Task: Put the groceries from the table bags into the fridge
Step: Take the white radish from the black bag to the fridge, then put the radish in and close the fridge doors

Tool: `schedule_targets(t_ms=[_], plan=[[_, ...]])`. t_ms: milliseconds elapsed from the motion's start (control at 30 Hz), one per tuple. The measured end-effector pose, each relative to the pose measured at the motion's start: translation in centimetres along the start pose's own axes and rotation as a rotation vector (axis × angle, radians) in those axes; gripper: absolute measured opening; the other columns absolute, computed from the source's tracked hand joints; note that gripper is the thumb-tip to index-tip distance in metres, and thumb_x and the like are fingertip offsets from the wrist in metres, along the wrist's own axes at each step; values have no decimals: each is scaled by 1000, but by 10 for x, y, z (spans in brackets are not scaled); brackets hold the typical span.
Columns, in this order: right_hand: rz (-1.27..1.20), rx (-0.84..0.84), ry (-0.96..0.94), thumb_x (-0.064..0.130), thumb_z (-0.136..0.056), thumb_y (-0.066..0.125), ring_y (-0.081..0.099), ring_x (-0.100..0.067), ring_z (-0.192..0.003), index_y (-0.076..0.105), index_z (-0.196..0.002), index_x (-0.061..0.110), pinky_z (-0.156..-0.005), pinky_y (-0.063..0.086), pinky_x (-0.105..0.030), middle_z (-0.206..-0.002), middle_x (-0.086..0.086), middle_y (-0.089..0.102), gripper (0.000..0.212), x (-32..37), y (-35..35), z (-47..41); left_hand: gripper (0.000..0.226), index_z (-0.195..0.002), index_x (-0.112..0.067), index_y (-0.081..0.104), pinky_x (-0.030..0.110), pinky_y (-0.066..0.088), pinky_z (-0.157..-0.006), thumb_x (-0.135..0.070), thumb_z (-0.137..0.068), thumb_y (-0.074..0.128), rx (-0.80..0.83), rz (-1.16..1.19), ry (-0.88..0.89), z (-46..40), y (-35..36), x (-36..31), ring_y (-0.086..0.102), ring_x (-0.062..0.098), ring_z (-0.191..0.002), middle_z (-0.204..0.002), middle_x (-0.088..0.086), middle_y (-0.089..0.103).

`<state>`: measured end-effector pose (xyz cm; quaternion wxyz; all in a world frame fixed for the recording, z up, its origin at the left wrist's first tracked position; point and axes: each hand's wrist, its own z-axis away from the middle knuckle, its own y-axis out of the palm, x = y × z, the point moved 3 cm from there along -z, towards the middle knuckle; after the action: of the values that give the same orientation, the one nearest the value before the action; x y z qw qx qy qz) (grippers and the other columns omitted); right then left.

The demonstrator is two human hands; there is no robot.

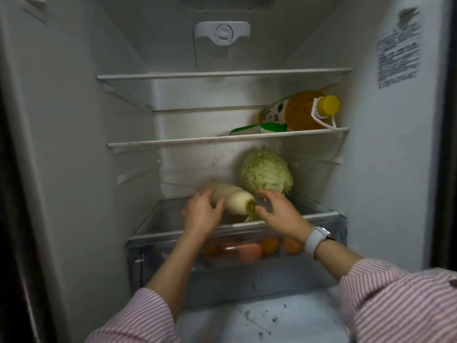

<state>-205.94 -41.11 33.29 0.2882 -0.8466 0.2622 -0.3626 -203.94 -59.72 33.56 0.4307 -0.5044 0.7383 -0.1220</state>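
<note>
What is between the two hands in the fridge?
The head view shows a white radish between them; the left hand grips it, and the right hand is at its green end.

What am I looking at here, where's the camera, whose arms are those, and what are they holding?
There is one picture, taken by a camera worn on a person's head, looking forward and down into an open fridge. No robot: the two arms in striped sleeves are that person's own. The left hand grips a white radish, lying over the lowest shelf. The right hand, with a watch on its wrist, has curled fingers at the radish's leafy end; firm contact is unclear. Behind sits a cabbage. One shelf up lies an oil bottle beside a green-lidded item. The drawer below holds orange produce.
</note>
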Motion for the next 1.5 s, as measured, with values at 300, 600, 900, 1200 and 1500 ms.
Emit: schedule_targets(t_ms=[300,600,900,1200,1500], plan=[[-113,-311,-37,14,-88,47,52,-14,-105,57,-115,10,-92,37,-18,-109,2,53,29,-6,-97,220,41,-108,-10,64,33,44,-92,-35,-81,46,-66,395,260,194,13,-113,59,25,-103,-108,5,63],[368,-576,-35,13,-86,40,51,-21,-98,61,-104,2,-90,39,-28,-104,-9,59,30,-49,-249,433,32,-117,-13,60,21,36,-98,-18,-88,48,170,493,473,365,65,-279,48,13,-113,-120,1,56],[-112,-365,449,15,-97,35,-1,-16,-143,-7,-145,10,-112,1,-23,-156,-4,-5,64,-110,-304,439,43,-133,-15,46,21,26,-101,-16,-90,51,206,383,673,403,40,-374,38,18,-128,-141,5,41],[100,-445,92,34,-90,36,29,-10,-129,33,-135,24,-108,22,-26,-141,1,33,46,-55,-283,483,44,-131,-15,44,33,32,-106,-24,-88,44,-106,332,816,420,-5,-361,37,22,-129,-139,13,44],[-42,-330,-43,39,-89,28,18,0,-136,10,-142,23,-111,15,-11,-148,6,20,58,5,-225,439,50,-134,-17,38,40,25,-108,-29,-87,47,-205,71,833,403,-46,-286,23,22,-138,-146,11,34]])
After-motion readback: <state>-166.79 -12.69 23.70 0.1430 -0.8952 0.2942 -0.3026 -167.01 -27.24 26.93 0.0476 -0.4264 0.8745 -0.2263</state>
